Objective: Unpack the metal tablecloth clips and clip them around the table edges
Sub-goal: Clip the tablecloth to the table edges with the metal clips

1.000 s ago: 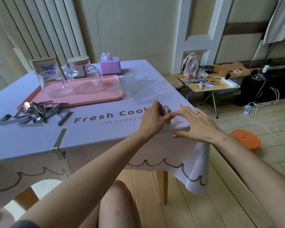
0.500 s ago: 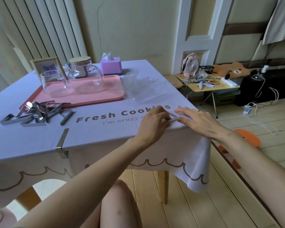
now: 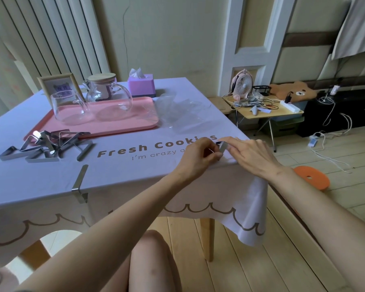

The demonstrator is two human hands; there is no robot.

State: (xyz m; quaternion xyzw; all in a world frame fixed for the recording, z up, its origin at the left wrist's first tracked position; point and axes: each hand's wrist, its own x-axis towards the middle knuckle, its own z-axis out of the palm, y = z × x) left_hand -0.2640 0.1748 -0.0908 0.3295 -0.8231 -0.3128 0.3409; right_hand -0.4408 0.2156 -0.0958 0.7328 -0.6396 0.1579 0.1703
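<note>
A pale lilac tablecloth (image 3: pixel 135 171) printed with "Fresh Cookies" covers the counter (image 3: pixel 207 239), and its scalloped hem hangs over the near edge above a wooden floor.

My left grip (image 3: pixel 198 158) and right grip (image 3: pixel 254 158) meet at the counter's near right corner. Between them is a metal clip (image 3: pixel 222 147), its band standing on the cloth right at the edge. My left grip is clenched on the clip, pinching it with curled fingers. My right grip is released, its fingers almost straight, with the fingertips touching the clip from the other side and the palm lying over the corner of the cloth. I cannot tell how far the clip sits onto the edge.

Well to the left of my left grip, a fastened clip (image 3: pixel 80 184) is already on the near edge. Beyond that one, farther left, lies a loose pile of clips (image 3: pixel 44 147).

Ahead of my left grip is a pink tray (image 3: pixel 139 121) carrying a glass jug (image 3: pixel 108 95) and a glass cup (image 3: pixel 69 110). Crumpled clear plastic wrap (image 3: pixel 177 111) lies just right of the tray, straight ahead of both grips. A purple tissue box (image 3: pixel 141 86) and a picture frame (image 3: pixel 57 85) stand behind the tray.

Beyond my right grip, a small folding table (image 3: pixel 268 114) holds a fan (image 3: pixel 242 86) and cables. An orange disc (image 3: pixel 312 178) lies on the floor to the right of that grip.
</note>
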